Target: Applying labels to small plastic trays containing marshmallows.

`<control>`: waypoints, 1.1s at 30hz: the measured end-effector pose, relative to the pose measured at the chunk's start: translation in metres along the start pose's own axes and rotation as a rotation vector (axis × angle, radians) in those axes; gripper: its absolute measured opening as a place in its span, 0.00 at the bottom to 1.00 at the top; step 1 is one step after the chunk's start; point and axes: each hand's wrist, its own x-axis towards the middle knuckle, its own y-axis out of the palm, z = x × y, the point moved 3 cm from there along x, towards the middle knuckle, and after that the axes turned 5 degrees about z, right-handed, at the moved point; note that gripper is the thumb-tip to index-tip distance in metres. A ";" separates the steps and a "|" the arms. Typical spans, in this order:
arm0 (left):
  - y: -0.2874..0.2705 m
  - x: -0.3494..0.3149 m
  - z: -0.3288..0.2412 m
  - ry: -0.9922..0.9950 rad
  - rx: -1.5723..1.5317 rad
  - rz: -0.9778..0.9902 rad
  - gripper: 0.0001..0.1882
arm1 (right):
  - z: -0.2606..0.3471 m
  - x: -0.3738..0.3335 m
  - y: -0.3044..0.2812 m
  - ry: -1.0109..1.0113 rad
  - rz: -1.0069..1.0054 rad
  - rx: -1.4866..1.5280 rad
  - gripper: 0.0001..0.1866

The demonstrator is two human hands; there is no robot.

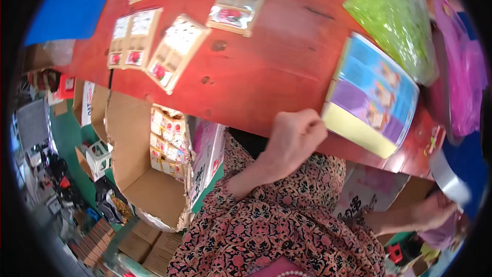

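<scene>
My left hand (pixel 299 134) is at the table's near edge, fingers curled into a pinch. Its fingertips are at the lower left corner of a flat printed package (pixel 376 95), blue and purple with a cream band. Whatever the fingers hold, if anything, is hidden. Low on the right, my right hand (pixel 435 212) is smeared by motion. A blurred whitish strip (pixel 451 178) is just above its fingers; whether they grip it is unclear. Several shallow tan trays (pixel 238 2) with white pieces and red-flower labels lie on the red table (pixel 277 66), left of the package.
An opened cardboard carton (pixel 148 190) below the table's left edge holds stacked trays (pixel 168 141). Green plastic packaging (pixel 387 23) and a magenta plastic bag (pixel 464 82) lie at the right. Brown boxes (pixel 143 241) stand on the floor at lower left.
</scene>
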 end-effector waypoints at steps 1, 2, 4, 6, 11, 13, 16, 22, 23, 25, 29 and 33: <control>0.003 0.005 -0.006 0.160 0.148 -0.020 0.06 | -0.002 0.012 -0.011 0.091 -0.165 0.549 0.16; 0.010 0.009 -0.008 0.179 0.193 -0.018 0.06 | -0.001 0.019 -0.017 0.078 -0.184 0.715 0.12; 0.016 0.017 -0.017 0.313 0.373 -0.018 0.11 | 0.001 0.031 -0.016 -0.031 -0.159 0.704 0.13; 0.007 0.019 -0.024 0.295 0.551 -0.069 0.14 | -0.001 0.032 0.000 -0.118 -0.071 0.727 0.17; -0.081 0.037 -0.058 0.575 0.688 -0.729 0.08 | -0.009 -0.008 0.061 0.422 0.244 0.746 0.30; -0.112 0.064 -0.066 0.611 0.810 -0.840 0.09 | 0.003 -0.020 0.083 0.389 0.318 0.789 0.28; -0.123 0.102 -0.059 0.402 1.459 -0.846 0.22 | 0.015 -0.032 0.104 0.346 0.399 0.848 0.26; -0.082 0.114 -0.032 0.305 1.362 -0.831 0.27 | -0.013 -0.043 0.109 0.043 0.605 0.929 0.23; -0.072 0.106 -0.029 0.294 1.446 -0.881 0.27 | -0.020 -0.041 0.108 0.043 0.611 0.926 0.23; -0.054 0.088 -0.023 0.338 1.338 -0.818 0.28 | -0.020 -0.040 0.116 0.121 0.984 1.087 0.27; -0.028 0.050 -0.015 0.285 1.194 -0.721 0.35 | 0.001 -0.050 0.110 -0.232 0.686 0.211 0.21; -0.019 0.019 -0.008 0.260 1.171 -0.735 0.38 | 0.042 -0.077 0.126 -0.385 0.610 0.093 0.16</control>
